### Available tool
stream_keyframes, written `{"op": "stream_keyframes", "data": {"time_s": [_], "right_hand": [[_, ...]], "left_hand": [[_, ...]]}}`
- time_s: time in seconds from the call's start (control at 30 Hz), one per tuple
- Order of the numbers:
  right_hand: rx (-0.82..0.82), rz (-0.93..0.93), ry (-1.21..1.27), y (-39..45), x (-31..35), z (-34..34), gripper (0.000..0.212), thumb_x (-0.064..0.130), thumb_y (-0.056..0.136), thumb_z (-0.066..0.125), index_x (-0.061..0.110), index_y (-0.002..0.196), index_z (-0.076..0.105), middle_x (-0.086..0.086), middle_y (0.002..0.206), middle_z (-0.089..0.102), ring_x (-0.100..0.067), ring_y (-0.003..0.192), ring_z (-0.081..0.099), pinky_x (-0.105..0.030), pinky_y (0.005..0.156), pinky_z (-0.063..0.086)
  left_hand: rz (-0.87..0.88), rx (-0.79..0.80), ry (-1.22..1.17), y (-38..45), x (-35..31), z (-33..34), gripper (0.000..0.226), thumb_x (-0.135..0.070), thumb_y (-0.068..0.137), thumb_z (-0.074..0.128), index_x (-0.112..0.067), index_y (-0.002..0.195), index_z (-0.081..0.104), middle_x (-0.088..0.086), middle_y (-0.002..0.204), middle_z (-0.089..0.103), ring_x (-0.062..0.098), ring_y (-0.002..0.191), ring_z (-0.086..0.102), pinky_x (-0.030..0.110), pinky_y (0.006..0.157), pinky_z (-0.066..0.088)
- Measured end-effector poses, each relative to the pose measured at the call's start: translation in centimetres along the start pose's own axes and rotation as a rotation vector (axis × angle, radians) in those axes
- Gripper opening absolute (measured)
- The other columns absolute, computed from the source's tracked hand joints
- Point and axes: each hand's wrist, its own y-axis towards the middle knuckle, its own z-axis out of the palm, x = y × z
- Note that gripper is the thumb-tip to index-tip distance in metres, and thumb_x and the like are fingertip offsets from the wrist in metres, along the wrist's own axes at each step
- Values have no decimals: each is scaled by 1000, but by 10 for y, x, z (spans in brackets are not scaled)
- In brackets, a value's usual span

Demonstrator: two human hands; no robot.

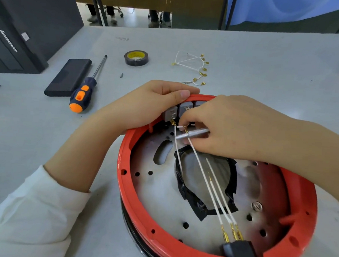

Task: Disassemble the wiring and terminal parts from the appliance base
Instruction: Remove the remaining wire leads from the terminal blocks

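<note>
Your right hand [230, 126] grasps a slim silver metal tool [192, 134] and pinches a white wire's brass terminal at the grey switch blocks [183, 109]. Your left hand [144, 105] grips the far rim of the round red plastic appliance base [122, 177], which sits on the grey table [267, 70] just in front of you. A bundle of freed white wires with brass terminals [192, 68] lies beyond it. By my reading you're partway: three white wires [216, 194] remain plugged into the black connector [240, 254].
</note>
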Motion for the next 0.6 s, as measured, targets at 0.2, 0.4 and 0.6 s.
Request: {"op": "stream_keyframes", "data": {"time_s": [0.2, 0.4, 0.6], "right_hand": [[70, 96, 147, 1, 2, 2, 18, 53, 83, 58, 40, 94, 55, 20, 72, 47, -2, 69, 47, -19, 55, 31], [381, 179, 311, 13, 4, -6, 10, 31, 89, 62, 32, 92, 53, 9, 53, 65, 3, 47, 53, -24, 52, 36], [287, 152, 193, 15, 12, -7, 7, 19, 88, 57, 25, 90, 58, 9, 75, 57, -1, 61, 49, -20, 51, 39]], "left_hand": [[-1, -9, -7, -1, -1, 1, 23, -27, 99, 47, -39, 108, 63, -28, 111, 64, -13, 107, 56, 5, 92, 41], [5, -14, 4, 0, -2, 1, 22, -26, 99, 48, -37, 111, 62, -29, 111, 62, -15, 108, 54, 1, 91, 38], [5, -16, -25, 0, 0, 1, 22, -24, 99, 48, -35, 111, 63, -25, 113, 64, -8, 112, 56, 18, 104, 38]]}}
